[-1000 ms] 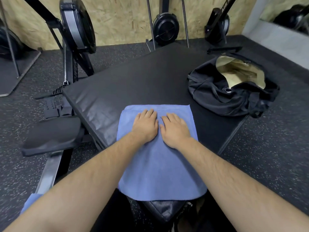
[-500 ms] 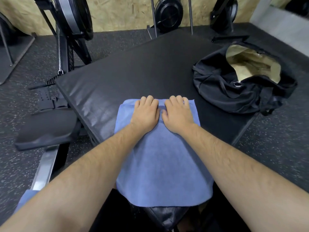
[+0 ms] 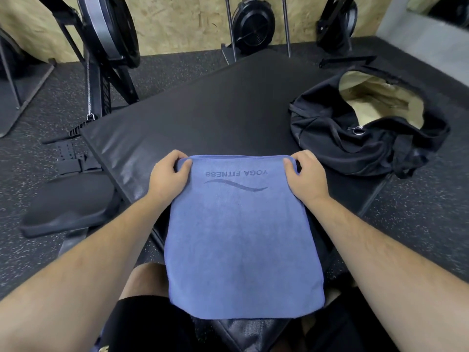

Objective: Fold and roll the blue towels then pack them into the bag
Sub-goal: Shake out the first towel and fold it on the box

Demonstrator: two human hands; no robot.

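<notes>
On black padded mat [image 3: 228, 110]: blue cloth towel [image 3: 241, 237], our left hand [image 3: 167, 179] and right hand [image 3: 304, 179] pinching far corners to start rolling, we judge; black fabric bag [image 3: 330, 143] gapes near.

A black mat [image 3: 215, 118] lies on speckled floor [image 3: 418, 224] beside an exercise machine [image 3: 109, 34].

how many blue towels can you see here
1. The blue towel lies on the black mat in front of the person, its far corners pinched by the left hand and right hand. Others may be out of view.
</notes>
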